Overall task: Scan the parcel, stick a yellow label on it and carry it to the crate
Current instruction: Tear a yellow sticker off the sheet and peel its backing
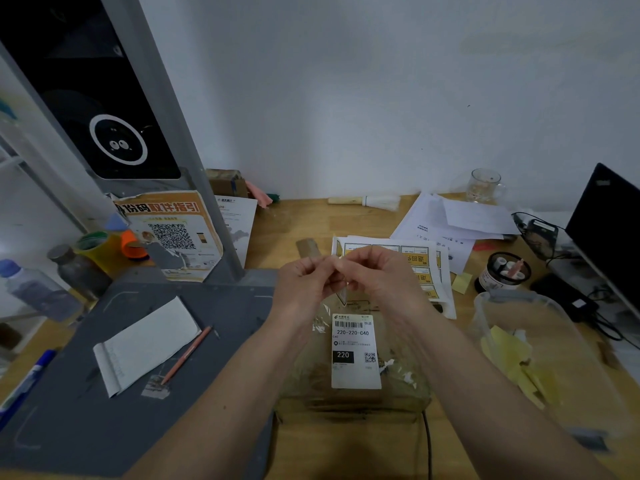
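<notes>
Peeling a yellow label [343, 292] mid-frame: left hand [304, 284] and right hand [377, 277] fingers curled, pinching it between them. Below, lower centre, parcel [353, 386] flat on desk [298, 220]. Best separated slowly from backing, kept uncreased, then pressed beside the barcode, not over it

Both hands meet raised, left hand [304, 282] and right hand [377, 275], fingertips seemingly pinching together.

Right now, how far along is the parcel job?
Midway, it seems. The parcel lies on the desk with no yellow label on it; scanning can't be judged. Left hand and right hand meet above it, apparently peeling something small, near the yellow label sheet. Sticking and carrying remain; no crate shows.
</notes>
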{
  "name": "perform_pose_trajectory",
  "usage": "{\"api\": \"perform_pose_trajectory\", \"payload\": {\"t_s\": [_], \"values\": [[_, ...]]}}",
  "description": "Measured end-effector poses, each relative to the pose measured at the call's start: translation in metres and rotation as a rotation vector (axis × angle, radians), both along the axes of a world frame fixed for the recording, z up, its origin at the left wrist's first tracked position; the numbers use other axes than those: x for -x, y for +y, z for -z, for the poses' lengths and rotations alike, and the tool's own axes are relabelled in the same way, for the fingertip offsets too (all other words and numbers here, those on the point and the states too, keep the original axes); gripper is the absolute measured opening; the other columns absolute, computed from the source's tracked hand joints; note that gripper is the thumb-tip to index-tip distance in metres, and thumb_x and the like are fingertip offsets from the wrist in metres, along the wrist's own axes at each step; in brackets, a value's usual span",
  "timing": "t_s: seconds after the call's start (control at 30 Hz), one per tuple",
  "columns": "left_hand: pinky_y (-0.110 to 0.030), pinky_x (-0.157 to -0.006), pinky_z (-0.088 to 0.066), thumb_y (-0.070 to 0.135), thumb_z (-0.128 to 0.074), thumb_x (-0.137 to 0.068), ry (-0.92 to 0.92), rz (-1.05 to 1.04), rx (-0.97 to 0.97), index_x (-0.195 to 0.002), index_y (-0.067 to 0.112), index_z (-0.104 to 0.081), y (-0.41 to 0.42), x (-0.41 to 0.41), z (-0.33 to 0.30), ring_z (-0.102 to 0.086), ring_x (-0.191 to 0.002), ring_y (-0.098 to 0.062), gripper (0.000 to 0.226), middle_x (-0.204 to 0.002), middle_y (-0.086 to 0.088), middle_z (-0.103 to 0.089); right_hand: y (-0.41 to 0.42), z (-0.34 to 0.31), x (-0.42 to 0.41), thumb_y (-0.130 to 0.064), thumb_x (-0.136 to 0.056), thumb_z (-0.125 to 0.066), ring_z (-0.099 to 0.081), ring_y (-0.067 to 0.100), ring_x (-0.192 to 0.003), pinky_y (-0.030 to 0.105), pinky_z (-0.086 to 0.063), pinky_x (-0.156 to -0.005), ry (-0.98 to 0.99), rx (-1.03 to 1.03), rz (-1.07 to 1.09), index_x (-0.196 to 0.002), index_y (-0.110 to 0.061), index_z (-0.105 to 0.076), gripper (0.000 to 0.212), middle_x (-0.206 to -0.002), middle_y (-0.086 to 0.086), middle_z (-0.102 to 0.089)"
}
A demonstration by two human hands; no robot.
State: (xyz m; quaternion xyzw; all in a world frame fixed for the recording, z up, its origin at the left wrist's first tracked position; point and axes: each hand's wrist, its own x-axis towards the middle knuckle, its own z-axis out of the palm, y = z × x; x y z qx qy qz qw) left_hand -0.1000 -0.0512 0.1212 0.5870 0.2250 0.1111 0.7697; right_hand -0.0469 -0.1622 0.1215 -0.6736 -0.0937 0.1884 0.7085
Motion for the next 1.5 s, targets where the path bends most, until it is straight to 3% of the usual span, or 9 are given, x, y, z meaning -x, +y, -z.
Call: {"api": "perform_pose_trajectory", "payload": {"t_s": [0.13, 0.27, 0.4, 0.57, 0.73, 0.93, 1.13, 1.3, 1.5], "values": [[-0.026, -0.075, -0.058, 0.011, -0.060, -0.090, -0.014, -0.039, -0.061, -0.078, 0.010, -0.071, -0.0009, -0.0004, 0.0004, -0.067, -0.074, -0.017, 0.016, -0.079, -0.011, -0.071, 0.0012, -0.0029, 0.0008, -0.006, -0.078, -0.072, -0.061, 0.010, -0.056, 0.018, -0.054, -0.058, -0.051, 0.044, 0.058, -0.078, -0.004, -0.072, 0.002, -0.064, 0.004, -0.067], [-0.019, -0.068, -0.057, 0.011, -0.059, -0.091, 0.003, -0.048, -0.133, -0.084, 0.007, -0.071, -0.0010, -0.0027, 0.0013, -0.064, -0.070, -0.014, 0.014, -0.078, -0.011, -0.069, 0.0028, -0.0029, 0.0012, -0.006, -0.078, -0.071, -0.061, 0.009, -0.057, 0.018, -0.055, -0.059, -0.072, 0.055, 0.096, -0.074, -0.007, -0.072, 0.004, -0.064, 0.003, -0.067], [-0.024, -0.066, -0.056, 0.013, -0.059, -0.091, 0.026, -0.022, -0.185, -0.091, 0.003, -0.071, 0.0021, -0.0044, 0.0027, -0.063, -0.069, -0.016, 0.016, -0.081, -0.014, -0.070, 0.0022, -0.0033, 0.0007, -0.009, -0.078, -0.071, -0.061, 0.010, -0.061, 0.022, -0.056, -0.068, -0.073, 0.069, 0.093, -0.077, -0.005, -0.073, 0.005, -0.069, 0.006, -0.068], [-0.033, -0.079, -0.057, 0.013, -0.057, -0.092, 0.021, 0.011, -0.110, -0.095, -0.001, -0.070, 0.0039, -0.0041, 0.0023, -0.062, -0.072, -0.018, 0.019, -0.079, -0.013, -0.066, 0.0002, -0.0029, -0.0036, -0.005, -0.078, -0.070, -0.059, 0.019, -0.064, 0.028, -0.056, -0.069, 0.065, -0.035, 0.062, -0.077, -0.001, -0.070, 0.005, -0.068, 0.010, -0.063], [-0.033, -0.081, -0.057, 0.012, -0.056, -0.093, 0.016, 0.030, -0.018, -0.089, 0.002, -0.069, 0.0045, -0.0037, 0.0017, -0.061, -0.077, -0.022, 0.017, -0.083, -0.017, -0.063, 0.0000, -0.0046, -0.0042, -0.001, -0.080, -0.068, -0.059, 0.020, -0.063, 0.031, -0.053, -0.067, 0.148, -0.117, 0.027, -0.074, -0.002, -0.068, 0.006, -0.063, 0.010, -0.063], [-0.027, -0.075, -0.057, 0.011, -0.055, -0.093, 0.008, 0.033, 0.047, -0.083, 0.004, -0.068, 0.0056, -0.0022, 0.0006, -0.060, -0.072, -0.017, 0.018, -0.076, -0.011, -0.062, 0.0012, -0.0047, -0.0058, 0.000, -0.081, -0.067, -0.059, 0.019, -0.060, 0.029, -0.052, -0.060, 0.167, -0.133, 0.022, -0.074, -0.001, -0.067, 0.006, -0.062, 0.009, -0.062], [-0.033, -0.079, -0.056, 0.026, -0.054, -0.094, 0.009, -0.028, 0.160, -0.078, 0.003, -0.066, 0.0036, -0.0034, 0.0029, -0.065, -0.072, -0.020, 0.031, -0.074, -0.010, -0.067, 0.0026, -0.0060, -0.0069, -0.001, -0.081, -0.066, -0.058, 0.018, -0.059, 0.027, -0.051, -0.058, 0.137, -0.127, 0.032, -0.072, -0.003, -0.066, 0.010, -0.061, 0.009, -0.061], [-0.032, -0.083, -0.058, 0.014, -0.065, -0.087, 0.003, 0.023, 0.063, -0.093, -0.002, -0.071, 0.0048, -0.0006, 0.0048, -0.069, -0.081, -0.022, 0.019, -0.090, -0.019, -0.071, 0.0025, -0.0047, -0.0060, -0.001, -0.081, -0.067, -0.057, 0.018, -0.060, 0.027, -0.051, -0.059, 0.125, -0.119, 0.030, -0.072, -0.002, -0.067, 0.009, -0.061, 0.010, -0.062], [-0.030, -0.079, -0.058, 0.011, -0.064, -0.087, 0.022, 0.003, 0.091, -0.088, 0.001, -0.071, 0.0045, -0.0010, 0.0072, -0.065, -0.073, -0.018, 0.012, -0.081, -0.014, -0.067, 0.0023, -0.0025, -0.0045, 0.000, -0.081, -0.066, -0.056, 0.019, -0.059, 0.027, -0.050, -0.058, 0.167, -0.154, 0.040, -0.072, -0.002, -0.067, 0.010, -0.061, 0.011, -0.062]]}}
